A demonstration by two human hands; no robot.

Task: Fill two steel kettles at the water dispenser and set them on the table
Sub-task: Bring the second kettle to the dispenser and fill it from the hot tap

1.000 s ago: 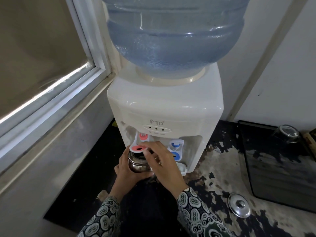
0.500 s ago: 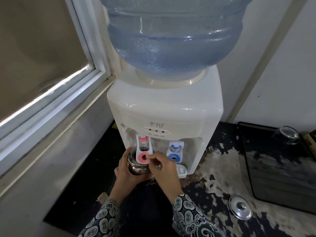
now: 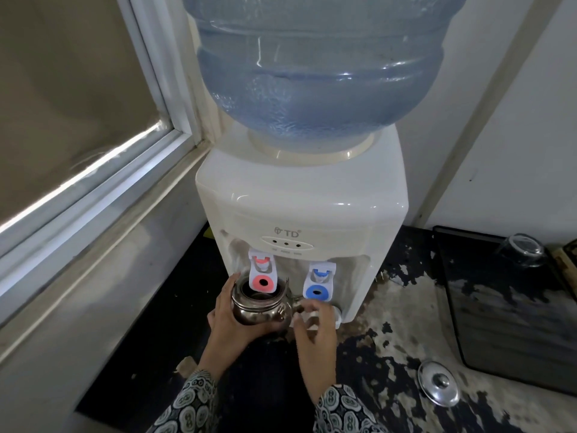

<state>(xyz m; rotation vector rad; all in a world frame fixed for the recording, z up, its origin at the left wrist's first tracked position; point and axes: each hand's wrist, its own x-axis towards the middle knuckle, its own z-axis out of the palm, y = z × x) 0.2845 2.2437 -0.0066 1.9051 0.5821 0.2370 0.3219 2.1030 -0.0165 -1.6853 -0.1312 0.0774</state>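
Note:
A small steel kettle (image 3: 260, 309) without its lid sits under the red tap (image 3: 262, 276) of the white water dispenser (image 3: 299, 198). My left hand (image 3: 229, 320) wraps around the kettle's left side and holds it. My right hand (image 3: 315, 326) hovers just right of the kettle near its spout, fingers spread, holding nothing. The red tap lever hangs down above the kettle's mouth. The blue tap (image 3: 318, 284) is to the right. A steel lid (image 3: 438, 387) lies on the table at the lower right.
A big blue water bottle (image 3: 318, 67) tops the dispenser. A window frame (image 3: 103, 189) and sill run along the left. A dark tray (image 3: 512, 314) with an upturned glass (image 3: 520, 250) sits on the worn black table at the right.
My right hand let go of the red tap lever, which dropped back down, and moved right and down beside the kettle's spout. The kettle now sits lower and more exposed.

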